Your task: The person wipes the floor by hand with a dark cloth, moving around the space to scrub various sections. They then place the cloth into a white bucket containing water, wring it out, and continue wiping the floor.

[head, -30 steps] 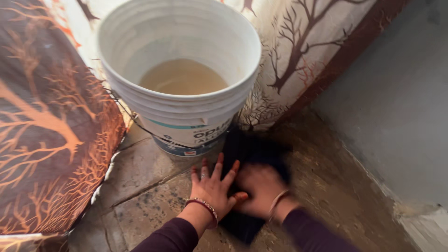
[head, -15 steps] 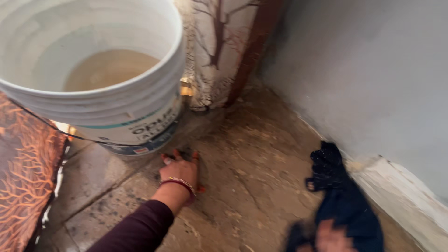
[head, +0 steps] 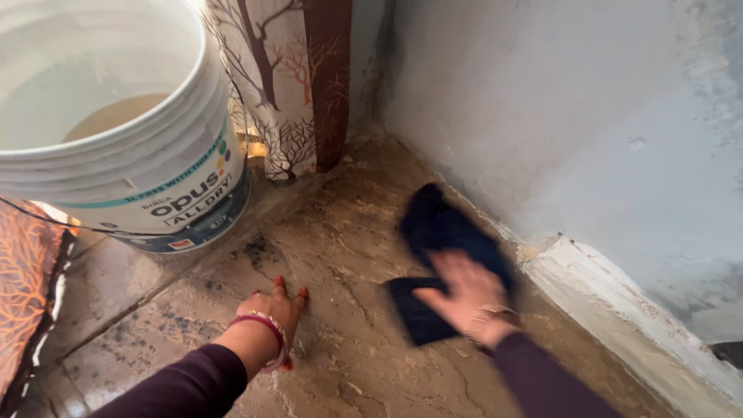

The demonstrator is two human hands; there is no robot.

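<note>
My right hand [head: 464,298] presses flat on a dark blue cloth [head: 445,232] spread on the stained stone floor close to the grey wall; the hand is blurred by motion. My left hand [head: 276,308] rests palm down on the bare floor, fingers apart, a bangle at the wrist. Both arms wear dark purple sleeves. A large white bucket [head: 147,166] holding murky water stands at the upper left, beyond my left hand.
A curtain with a brown tree print [head: 286,85] hangs behind the bucket. An orange tree-print fabric [head: 19,279] lies at the left edge. A grey wall [head: 573,116] with a raised pale skirting [head: 619,298] runs along the right.
My right hand and the cloth moved up the floor along the wall from the bottom right. The view shifted right, and my left hand stayed planted on the floor.
</note>
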